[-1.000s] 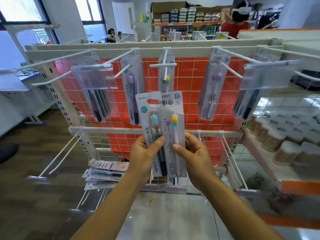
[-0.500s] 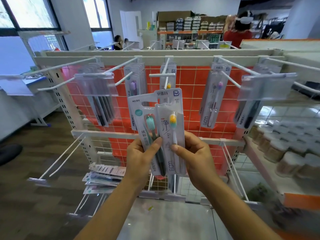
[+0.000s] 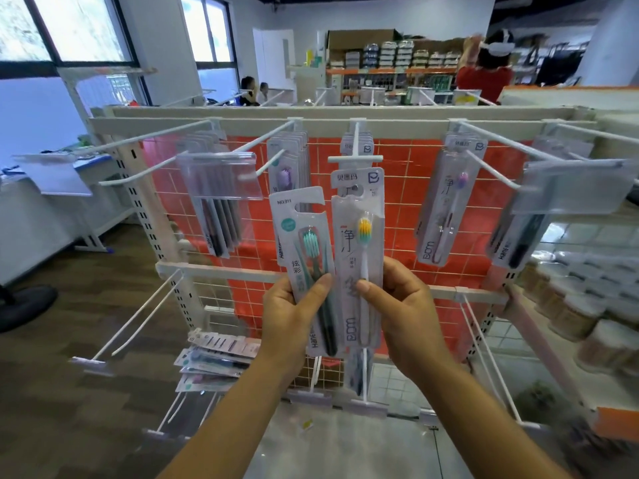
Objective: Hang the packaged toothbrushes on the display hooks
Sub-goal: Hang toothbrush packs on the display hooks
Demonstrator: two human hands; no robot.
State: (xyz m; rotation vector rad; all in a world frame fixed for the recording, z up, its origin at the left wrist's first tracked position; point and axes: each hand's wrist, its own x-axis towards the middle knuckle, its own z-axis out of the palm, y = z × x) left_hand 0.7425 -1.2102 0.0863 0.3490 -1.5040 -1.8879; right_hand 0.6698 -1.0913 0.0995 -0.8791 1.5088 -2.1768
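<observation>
In front of the rack I hold two toothbrush packs side by side. My left hand (image 3: 288,318) grips the pack with the teal-bristled brush (image 3: 304,267), thumb across its front. My right hand (image 3: 403,311) grips the pack with the yellow-and-green-bristled brush (image 3: 358,257). The top of that pack sits just below the tip of the centre display hook (image 3: 355,146), whose crossbar (image 3: 355,159) faces me. More packs hang on the upper hooks: dark brushes (image 3: 216,229), purple brushes (image 3: 287,160), a pink one (image 3: 446,202).
White hooks stick out toward me along the top rail (image 3: 311,126) and lower rail (image 3: 214,271). Loose packs (image 3: 214,357) lie stacked low on the left. Jars (image 3: 594,299) fill a shelf on the right. A person in red (image 3: 484,74) stands beyond the rack.
Both packs have risen and shifted toward the centre hook. The right-hand pack's top now reaches just under the hook's crossbar. Both hands keep the same grip.
</observation>
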